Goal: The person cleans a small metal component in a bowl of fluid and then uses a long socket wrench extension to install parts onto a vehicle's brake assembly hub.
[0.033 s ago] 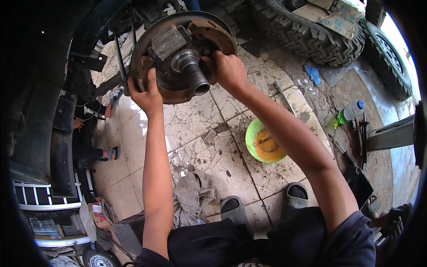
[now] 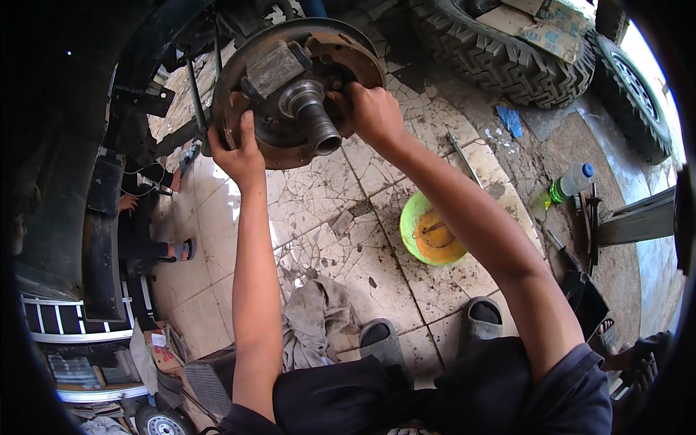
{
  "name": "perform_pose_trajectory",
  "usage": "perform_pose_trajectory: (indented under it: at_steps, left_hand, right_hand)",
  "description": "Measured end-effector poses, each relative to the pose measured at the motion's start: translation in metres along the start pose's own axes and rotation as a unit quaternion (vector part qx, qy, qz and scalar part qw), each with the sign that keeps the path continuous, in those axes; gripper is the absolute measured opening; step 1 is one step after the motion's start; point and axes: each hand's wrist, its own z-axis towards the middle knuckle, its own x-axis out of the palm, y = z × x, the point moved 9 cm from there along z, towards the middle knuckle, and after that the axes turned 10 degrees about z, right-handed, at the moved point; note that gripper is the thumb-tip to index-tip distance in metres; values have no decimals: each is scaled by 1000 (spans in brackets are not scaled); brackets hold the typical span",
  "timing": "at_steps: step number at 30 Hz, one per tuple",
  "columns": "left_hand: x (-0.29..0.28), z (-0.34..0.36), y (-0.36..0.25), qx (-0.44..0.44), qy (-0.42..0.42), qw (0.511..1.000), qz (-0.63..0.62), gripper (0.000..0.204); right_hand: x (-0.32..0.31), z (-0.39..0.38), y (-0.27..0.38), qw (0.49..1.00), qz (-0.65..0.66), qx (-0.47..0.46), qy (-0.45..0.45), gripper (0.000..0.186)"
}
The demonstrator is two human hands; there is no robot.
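Nothing visibly moved; at eleven o'clock, left hand (image 2: 243,161) clasps the rusty, round brake assembly (image 2: 301,98); right hand (image 2: 375,116), fingertips hidden, grip unclear.

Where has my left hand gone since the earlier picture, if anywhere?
No, your left hand shows no shift: it is at the same spot on the lower left edge of the round plate, judged against the metal shaft.

The spindle (image 2: 316,125) is bare metal, smooth with a dull sheen; the boxy block (image 2: 277,69) is matt, scuffed metal; the curved brake shoe (image 2: 355,52) shows a rough, rust-like surface. The bowl (image 2: 410,233) is smooth plastic; the rag (image 2: 315,310), matt, creased cloth. Floor tiles (image 2: 384,254) are glossy but cracked; the tyre (image 2: 500,58) is matt, treaded rubber.
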Motion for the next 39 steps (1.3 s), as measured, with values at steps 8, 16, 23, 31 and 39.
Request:
perform_pose_trajectory:
  at_steps: [8, 16, 23, 31, 39]
  left_hand:
    - [-1, 1, 3, -10, 6, 1000, 19, 51]
    - [-1, -1, 1, -8, 9, 1000, 23, 51]
    - [0, 1, 7, -7, 8, 1000, 25, 52]
    - [-2, -1, -1, 19, 3, 999, 31, 46]
    - [1, -2, -8, 6, 6, 1000, 15, 48]
  right_hand:
    - [-5, 0, 4, 999, 14, -22, -25, 42]
    - [-9, 2, 1, 999, 33, -23, 1, 32]
    - [6, -10, -19, 986, 145, 28, 77, 31]
    - [19, -17, 0, 989, 124, 49, 65, 43]
    - [35, -12, -6, 963, 219, 114, 104, 52]
